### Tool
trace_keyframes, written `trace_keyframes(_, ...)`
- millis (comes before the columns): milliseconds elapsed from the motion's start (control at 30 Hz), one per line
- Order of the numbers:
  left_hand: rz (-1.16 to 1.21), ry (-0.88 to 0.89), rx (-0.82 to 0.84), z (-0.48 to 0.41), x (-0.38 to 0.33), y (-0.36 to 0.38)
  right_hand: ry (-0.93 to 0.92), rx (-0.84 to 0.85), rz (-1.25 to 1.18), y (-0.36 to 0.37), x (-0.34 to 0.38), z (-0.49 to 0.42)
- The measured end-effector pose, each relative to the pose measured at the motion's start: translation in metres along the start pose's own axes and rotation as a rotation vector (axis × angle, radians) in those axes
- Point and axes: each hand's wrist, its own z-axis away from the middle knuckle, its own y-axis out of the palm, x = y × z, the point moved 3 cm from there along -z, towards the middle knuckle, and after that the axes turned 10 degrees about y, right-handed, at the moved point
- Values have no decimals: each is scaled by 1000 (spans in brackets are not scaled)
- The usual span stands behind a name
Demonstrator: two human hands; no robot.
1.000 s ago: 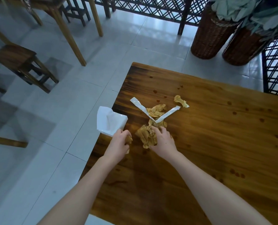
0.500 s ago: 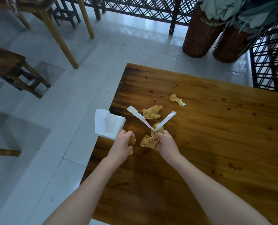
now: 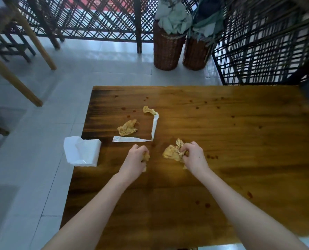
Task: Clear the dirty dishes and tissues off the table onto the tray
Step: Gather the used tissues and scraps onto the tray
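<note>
Seen from the head camera, a person leans over a dark-stained wooden table, both bare forearms reaching in from the near edge. The left hand is balled into a fist just above the tabletop, fingers curled tight around a small wad of yellow-stained tissue that shows only at the thumb side and below the palm. The right hand is also closed, its fingers pinching the edge of a larger crumpled stained tissue, most of which spills out to the left of the knuckles and lies on or just over the wood; which, the view does not settle. Beyond the hands, a strip of white paper bent into an L lies flat on the table. Inside its angle sits another crumpled stained tissue, and a smaller stained scrap touches the strip's far end. A white tissue pack with a loose sheet pulled up hangs over the table's left edge, just beside the left hand. Small reddish spots dot the tabletop. No tray or dishes appear within the frame. Past the table stand two brown wicker baskets holding pale green foliage, backed by black lattice screens, with wooden stools on the pale tiled floor to the left.
</note>
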Motion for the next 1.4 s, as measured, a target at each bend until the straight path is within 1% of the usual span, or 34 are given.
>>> trace_keyframes(233, -11, 137, 107, -16, -82, 43, 87, -122, -74, -61, -85, 21)
trace_keyframes(467, -48, 225, 161, -21, -173, 115, 169, -227, -123, -128, -196, 45)
trace_keyframes(600, -72, 265, 197, -22, -227, 165, 183, -249, -160, -166, -261, 59)
trace_keyframes(767, -117, 321, 253, -20, -288, 226, 208, -281, -147, -206, -336, 77)
trace_keyframes(933, -123, 362, 308, -31, -346, 270, 268, -315, -166, -241, -402, 88)
trace_keyframes(1167, -144, 437, 363, -64, -418, 333, 410, -338, -201, -272, -487, 87)
trace_keyframes(1400, -148, 496, 400, -121, -499, 402, 505, -388, -201, -323, -575, 57)
